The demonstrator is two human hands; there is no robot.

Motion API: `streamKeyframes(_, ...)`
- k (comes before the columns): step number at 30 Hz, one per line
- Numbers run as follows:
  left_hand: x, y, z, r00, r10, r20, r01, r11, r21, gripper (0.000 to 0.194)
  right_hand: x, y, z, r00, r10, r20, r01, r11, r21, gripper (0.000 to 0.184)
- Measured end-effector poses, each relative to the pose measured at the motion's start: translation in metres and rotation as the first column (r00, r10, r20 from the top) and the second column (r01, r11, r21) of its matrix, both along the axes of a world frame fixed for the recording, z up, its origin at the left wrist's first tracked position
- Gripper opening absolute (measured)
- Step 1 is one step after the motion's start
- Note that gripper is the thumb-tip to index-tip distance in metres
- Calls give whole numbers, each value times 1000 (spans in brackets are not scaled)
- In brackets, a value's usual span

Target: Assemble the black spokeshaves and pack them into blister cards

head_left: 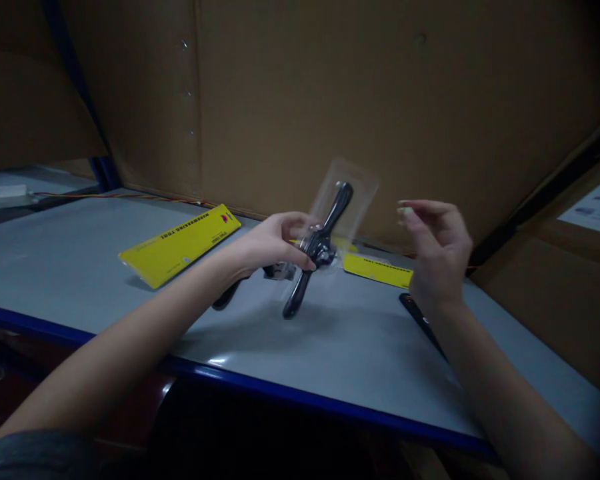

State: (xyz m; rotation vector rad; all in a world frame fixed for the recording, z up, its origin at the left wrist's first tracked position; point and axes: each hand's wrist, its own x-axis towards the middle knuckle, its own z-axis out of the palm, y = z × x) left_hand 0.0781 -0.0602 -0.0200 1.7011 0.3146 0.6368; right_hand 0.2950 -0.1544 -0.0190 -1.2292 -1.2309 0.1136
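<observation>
Within the left hand (pixel 270 250), a black-handled tool (pixel 320 250) in a clear blister pack (pixel 345 200) is being gripped, while the right hand (pixel 437 257) is hovering open and empty beside a yellow card (pixel 377 270).

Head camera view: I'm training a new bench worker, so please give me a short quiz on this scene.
1. What does the left hand hold? A) a black cross-shaped tool in a clear plastic blister pack B) a roll of tape C) nothing
2. True or false: the raised right hand touches nothing.
3. Fill in the blank: the long yellow rectangular card lies on a grey bench top with a ____ front edge.

Key: 1 A; 2 true; 3 blue.
</observation>
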Motion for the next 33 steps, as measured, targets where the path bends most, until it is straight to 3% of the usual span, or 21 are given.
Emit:
streamKeyframes(2, 0, 0, 6, 993, 61, 100, -73, 989, 125, 58, 4, 5, -1, 963, 110, -247, -143, 982, -120, 36)
streamKeyframes(3, -1, -1, 7, 988, 86, 130, -111, 974, 199, 52, 5, 8, -2, 911, 206, -358, -303, 922, -241, 46)
streamKeyframes(4, -1, -1, 7, 984, 106, 141, -142, 949, 280, 45, 4, 9, -3, 827, 314, -466, -509, 770, -385, 58)
streamKeyframes(5, -1, 0, 4, 984, 116, 133, -158, 917, 367, 38, 1, 10, -5, 729, 385, -566, -669, 575, -471, 70)
streamKeyframes(6, -1, 0, 0, 987, 118, 105, -153, 877, 455, 31, -2, 11, -6, 637, 424, -644, -770, 399, -498, 79)
streamKeyframes(7, -2, 0, -4, 992, 108, 59, -123, 836, 535, 28, -7, 10, -8, 560, 446, -698, -828, 268, -493, 83)
streamKeyframes(8, -2, 1, -9, 996, 91, -1, -72, 797, 599, 29, -12, 9, -11, 504, 457, -733, -860, 184, -476, 81)
streamKeyframes(9, -2, 1, -14, 996, 70, -53, -20, 766, 643, 31, -17, 8, -14, 475, 460, -750, -874, 150, -461, 75)
streamKeyframes(11, -1, 2, -22, 993, 62, -100, 24, 729, 684, 39, -26, 7, -22, 487, 452, -747, -871, 187, -455, 53)
streamKeyframes(13, 1, 2, -27, 993, 104, -61, -30, 702, 712, 46, -32, 8, -30, 534, 434, -725, -845, 276, -458, 44)
streamKeyframes(15, 3, 5, -30, 979, 195, 55, -172, 655, 735, 52, -34, 10, -36, 553, 434, -711, -831, 348, -434, 45)
streamKeyframes(17, 5, 9, -32, 915, 336, 223, -391, 600, 698, 59, -35, 12, -38, 559, 450, -697, -823, 404, -400, 45)
streamKeyframes(19, 7, 14, -36, 795, 503, 338, -602, 592, 536, 68, -35, 13, -37, 598, 449, -664, -789, 476, -389, 45)
streamKeyframes(20, 8, 16, -38, 750, 571, 333, -661, 630, 408, 69, -36, 12, -36, 627, 436, -645, -763, 510, -397, 47)
streamKeyframes(22, 11, 17, -41, 791, 580, 194, -602, 794, 82, 60, -38, 11, -33, 677, 407, -613, -713, 568, -411, 53)
streamKeyframes(23, 12, 16, -42, 864, 493, 106, -485, 870, -91, 52, -40, 10, -33, 691, 400, -601, -698, 585, -413, 55)
streamKeyframes(24, 14, 13, -43, 934, 356, 43, -335, 910, -246, 47, -43, 8, -33, 700, 402, -590, -689, 596, -412, 57)
streamKeyframes(26, 17, 6, -44, 996, 85, 5, -75, 903, -423, 42, -52, 6, -36, 714, 422, -559, -683, 595, -424, 58)
streamKeyframes(27, 18, 2, -44, 1000, 27, 13, -18, 896, -444, 38, -56, 6, -37, 718, 440, -538, -685, 580, -440, 59)
streamKeyframes(31, 19, -2, -45, 993, 115, 29, -89, 881, -464, 24, -58, 12, -40, 730, 559, -392, -677, 512, -529, 48)
streamKeyframes(33, 16, 3, -46, 990, 144, -7, -128, 853, -507, 23, -40, 21, -36, 779, 598, -192, -573, 552, -606, 41)
